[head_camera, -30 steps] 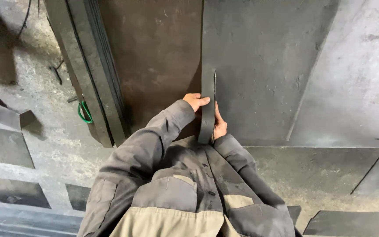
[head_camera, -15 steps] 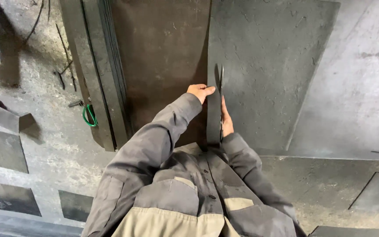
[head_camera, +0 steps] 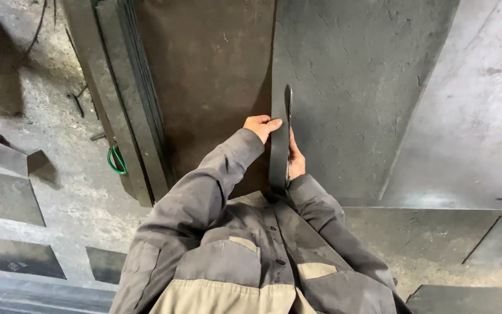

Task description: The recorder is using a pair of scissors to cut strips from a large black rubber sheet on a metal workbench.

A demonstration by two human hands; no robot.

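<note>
I look straight down at my own grey and tan work jacket. Both hands hold a narrow dark metal plate [head_camera: 280, 145] that stands on edge in front of my chest. My left hand [head_camera: 261, 126] grips its left face near the top, fingers curled over the edge. My right hand [head_camera: 295, 159] presses flat against its right face, partly hidden behind the plate. Below lie a large brown rusty sheet [head_camera: 210, 75] and a grey steel sheet [head_camera: 350, 87], side by side.
A stack of dark steel plates [head_camera: 126, 110] stands on edge at the left, with a green hook [head_camera: 115, 160] at its base. Flat plate offcuts [head_camera: 4, 197] lie on the concrete floor at the left. More sheet pieces [head_camera: 495, 244] lie at the lower right.
The view has shifted slightly, so hands and plate sit a little higher and further right in the frame. Both hands keep the same hold on the upright plate.
</note>
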